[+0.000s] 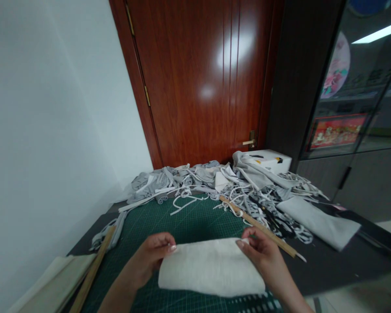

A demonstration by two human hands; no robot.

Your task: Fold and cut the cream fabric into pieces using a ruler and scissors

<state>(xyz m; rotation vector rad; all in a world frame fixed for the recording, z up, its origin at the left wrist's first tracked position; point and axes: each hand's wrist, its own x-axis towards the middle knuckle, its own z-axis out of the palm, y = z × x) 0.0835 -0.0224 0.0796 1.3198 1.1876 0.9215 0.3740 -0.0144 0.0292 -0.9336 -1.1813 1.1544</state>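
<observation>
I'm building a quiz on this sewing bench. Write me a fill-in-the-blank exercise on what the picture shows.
1. Both hands, the left hand and the right hand, grip a folded piece of ____ cloth.
2. The cloth lies on a ____ cutting mat marked with a grid.
3. Behind the pile of grey fabric scraps stands a closed ____ door.

Missing words: white; green; wooden

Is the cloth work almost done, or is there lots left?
Looks partly done, I think. A heap of grey and white scraps lies at the back of the green mat, and a folded grey piece sits aside. Left hand and right hand hold the top corners of a white cloth, uncut. How much is left isn't clear.
</observation>
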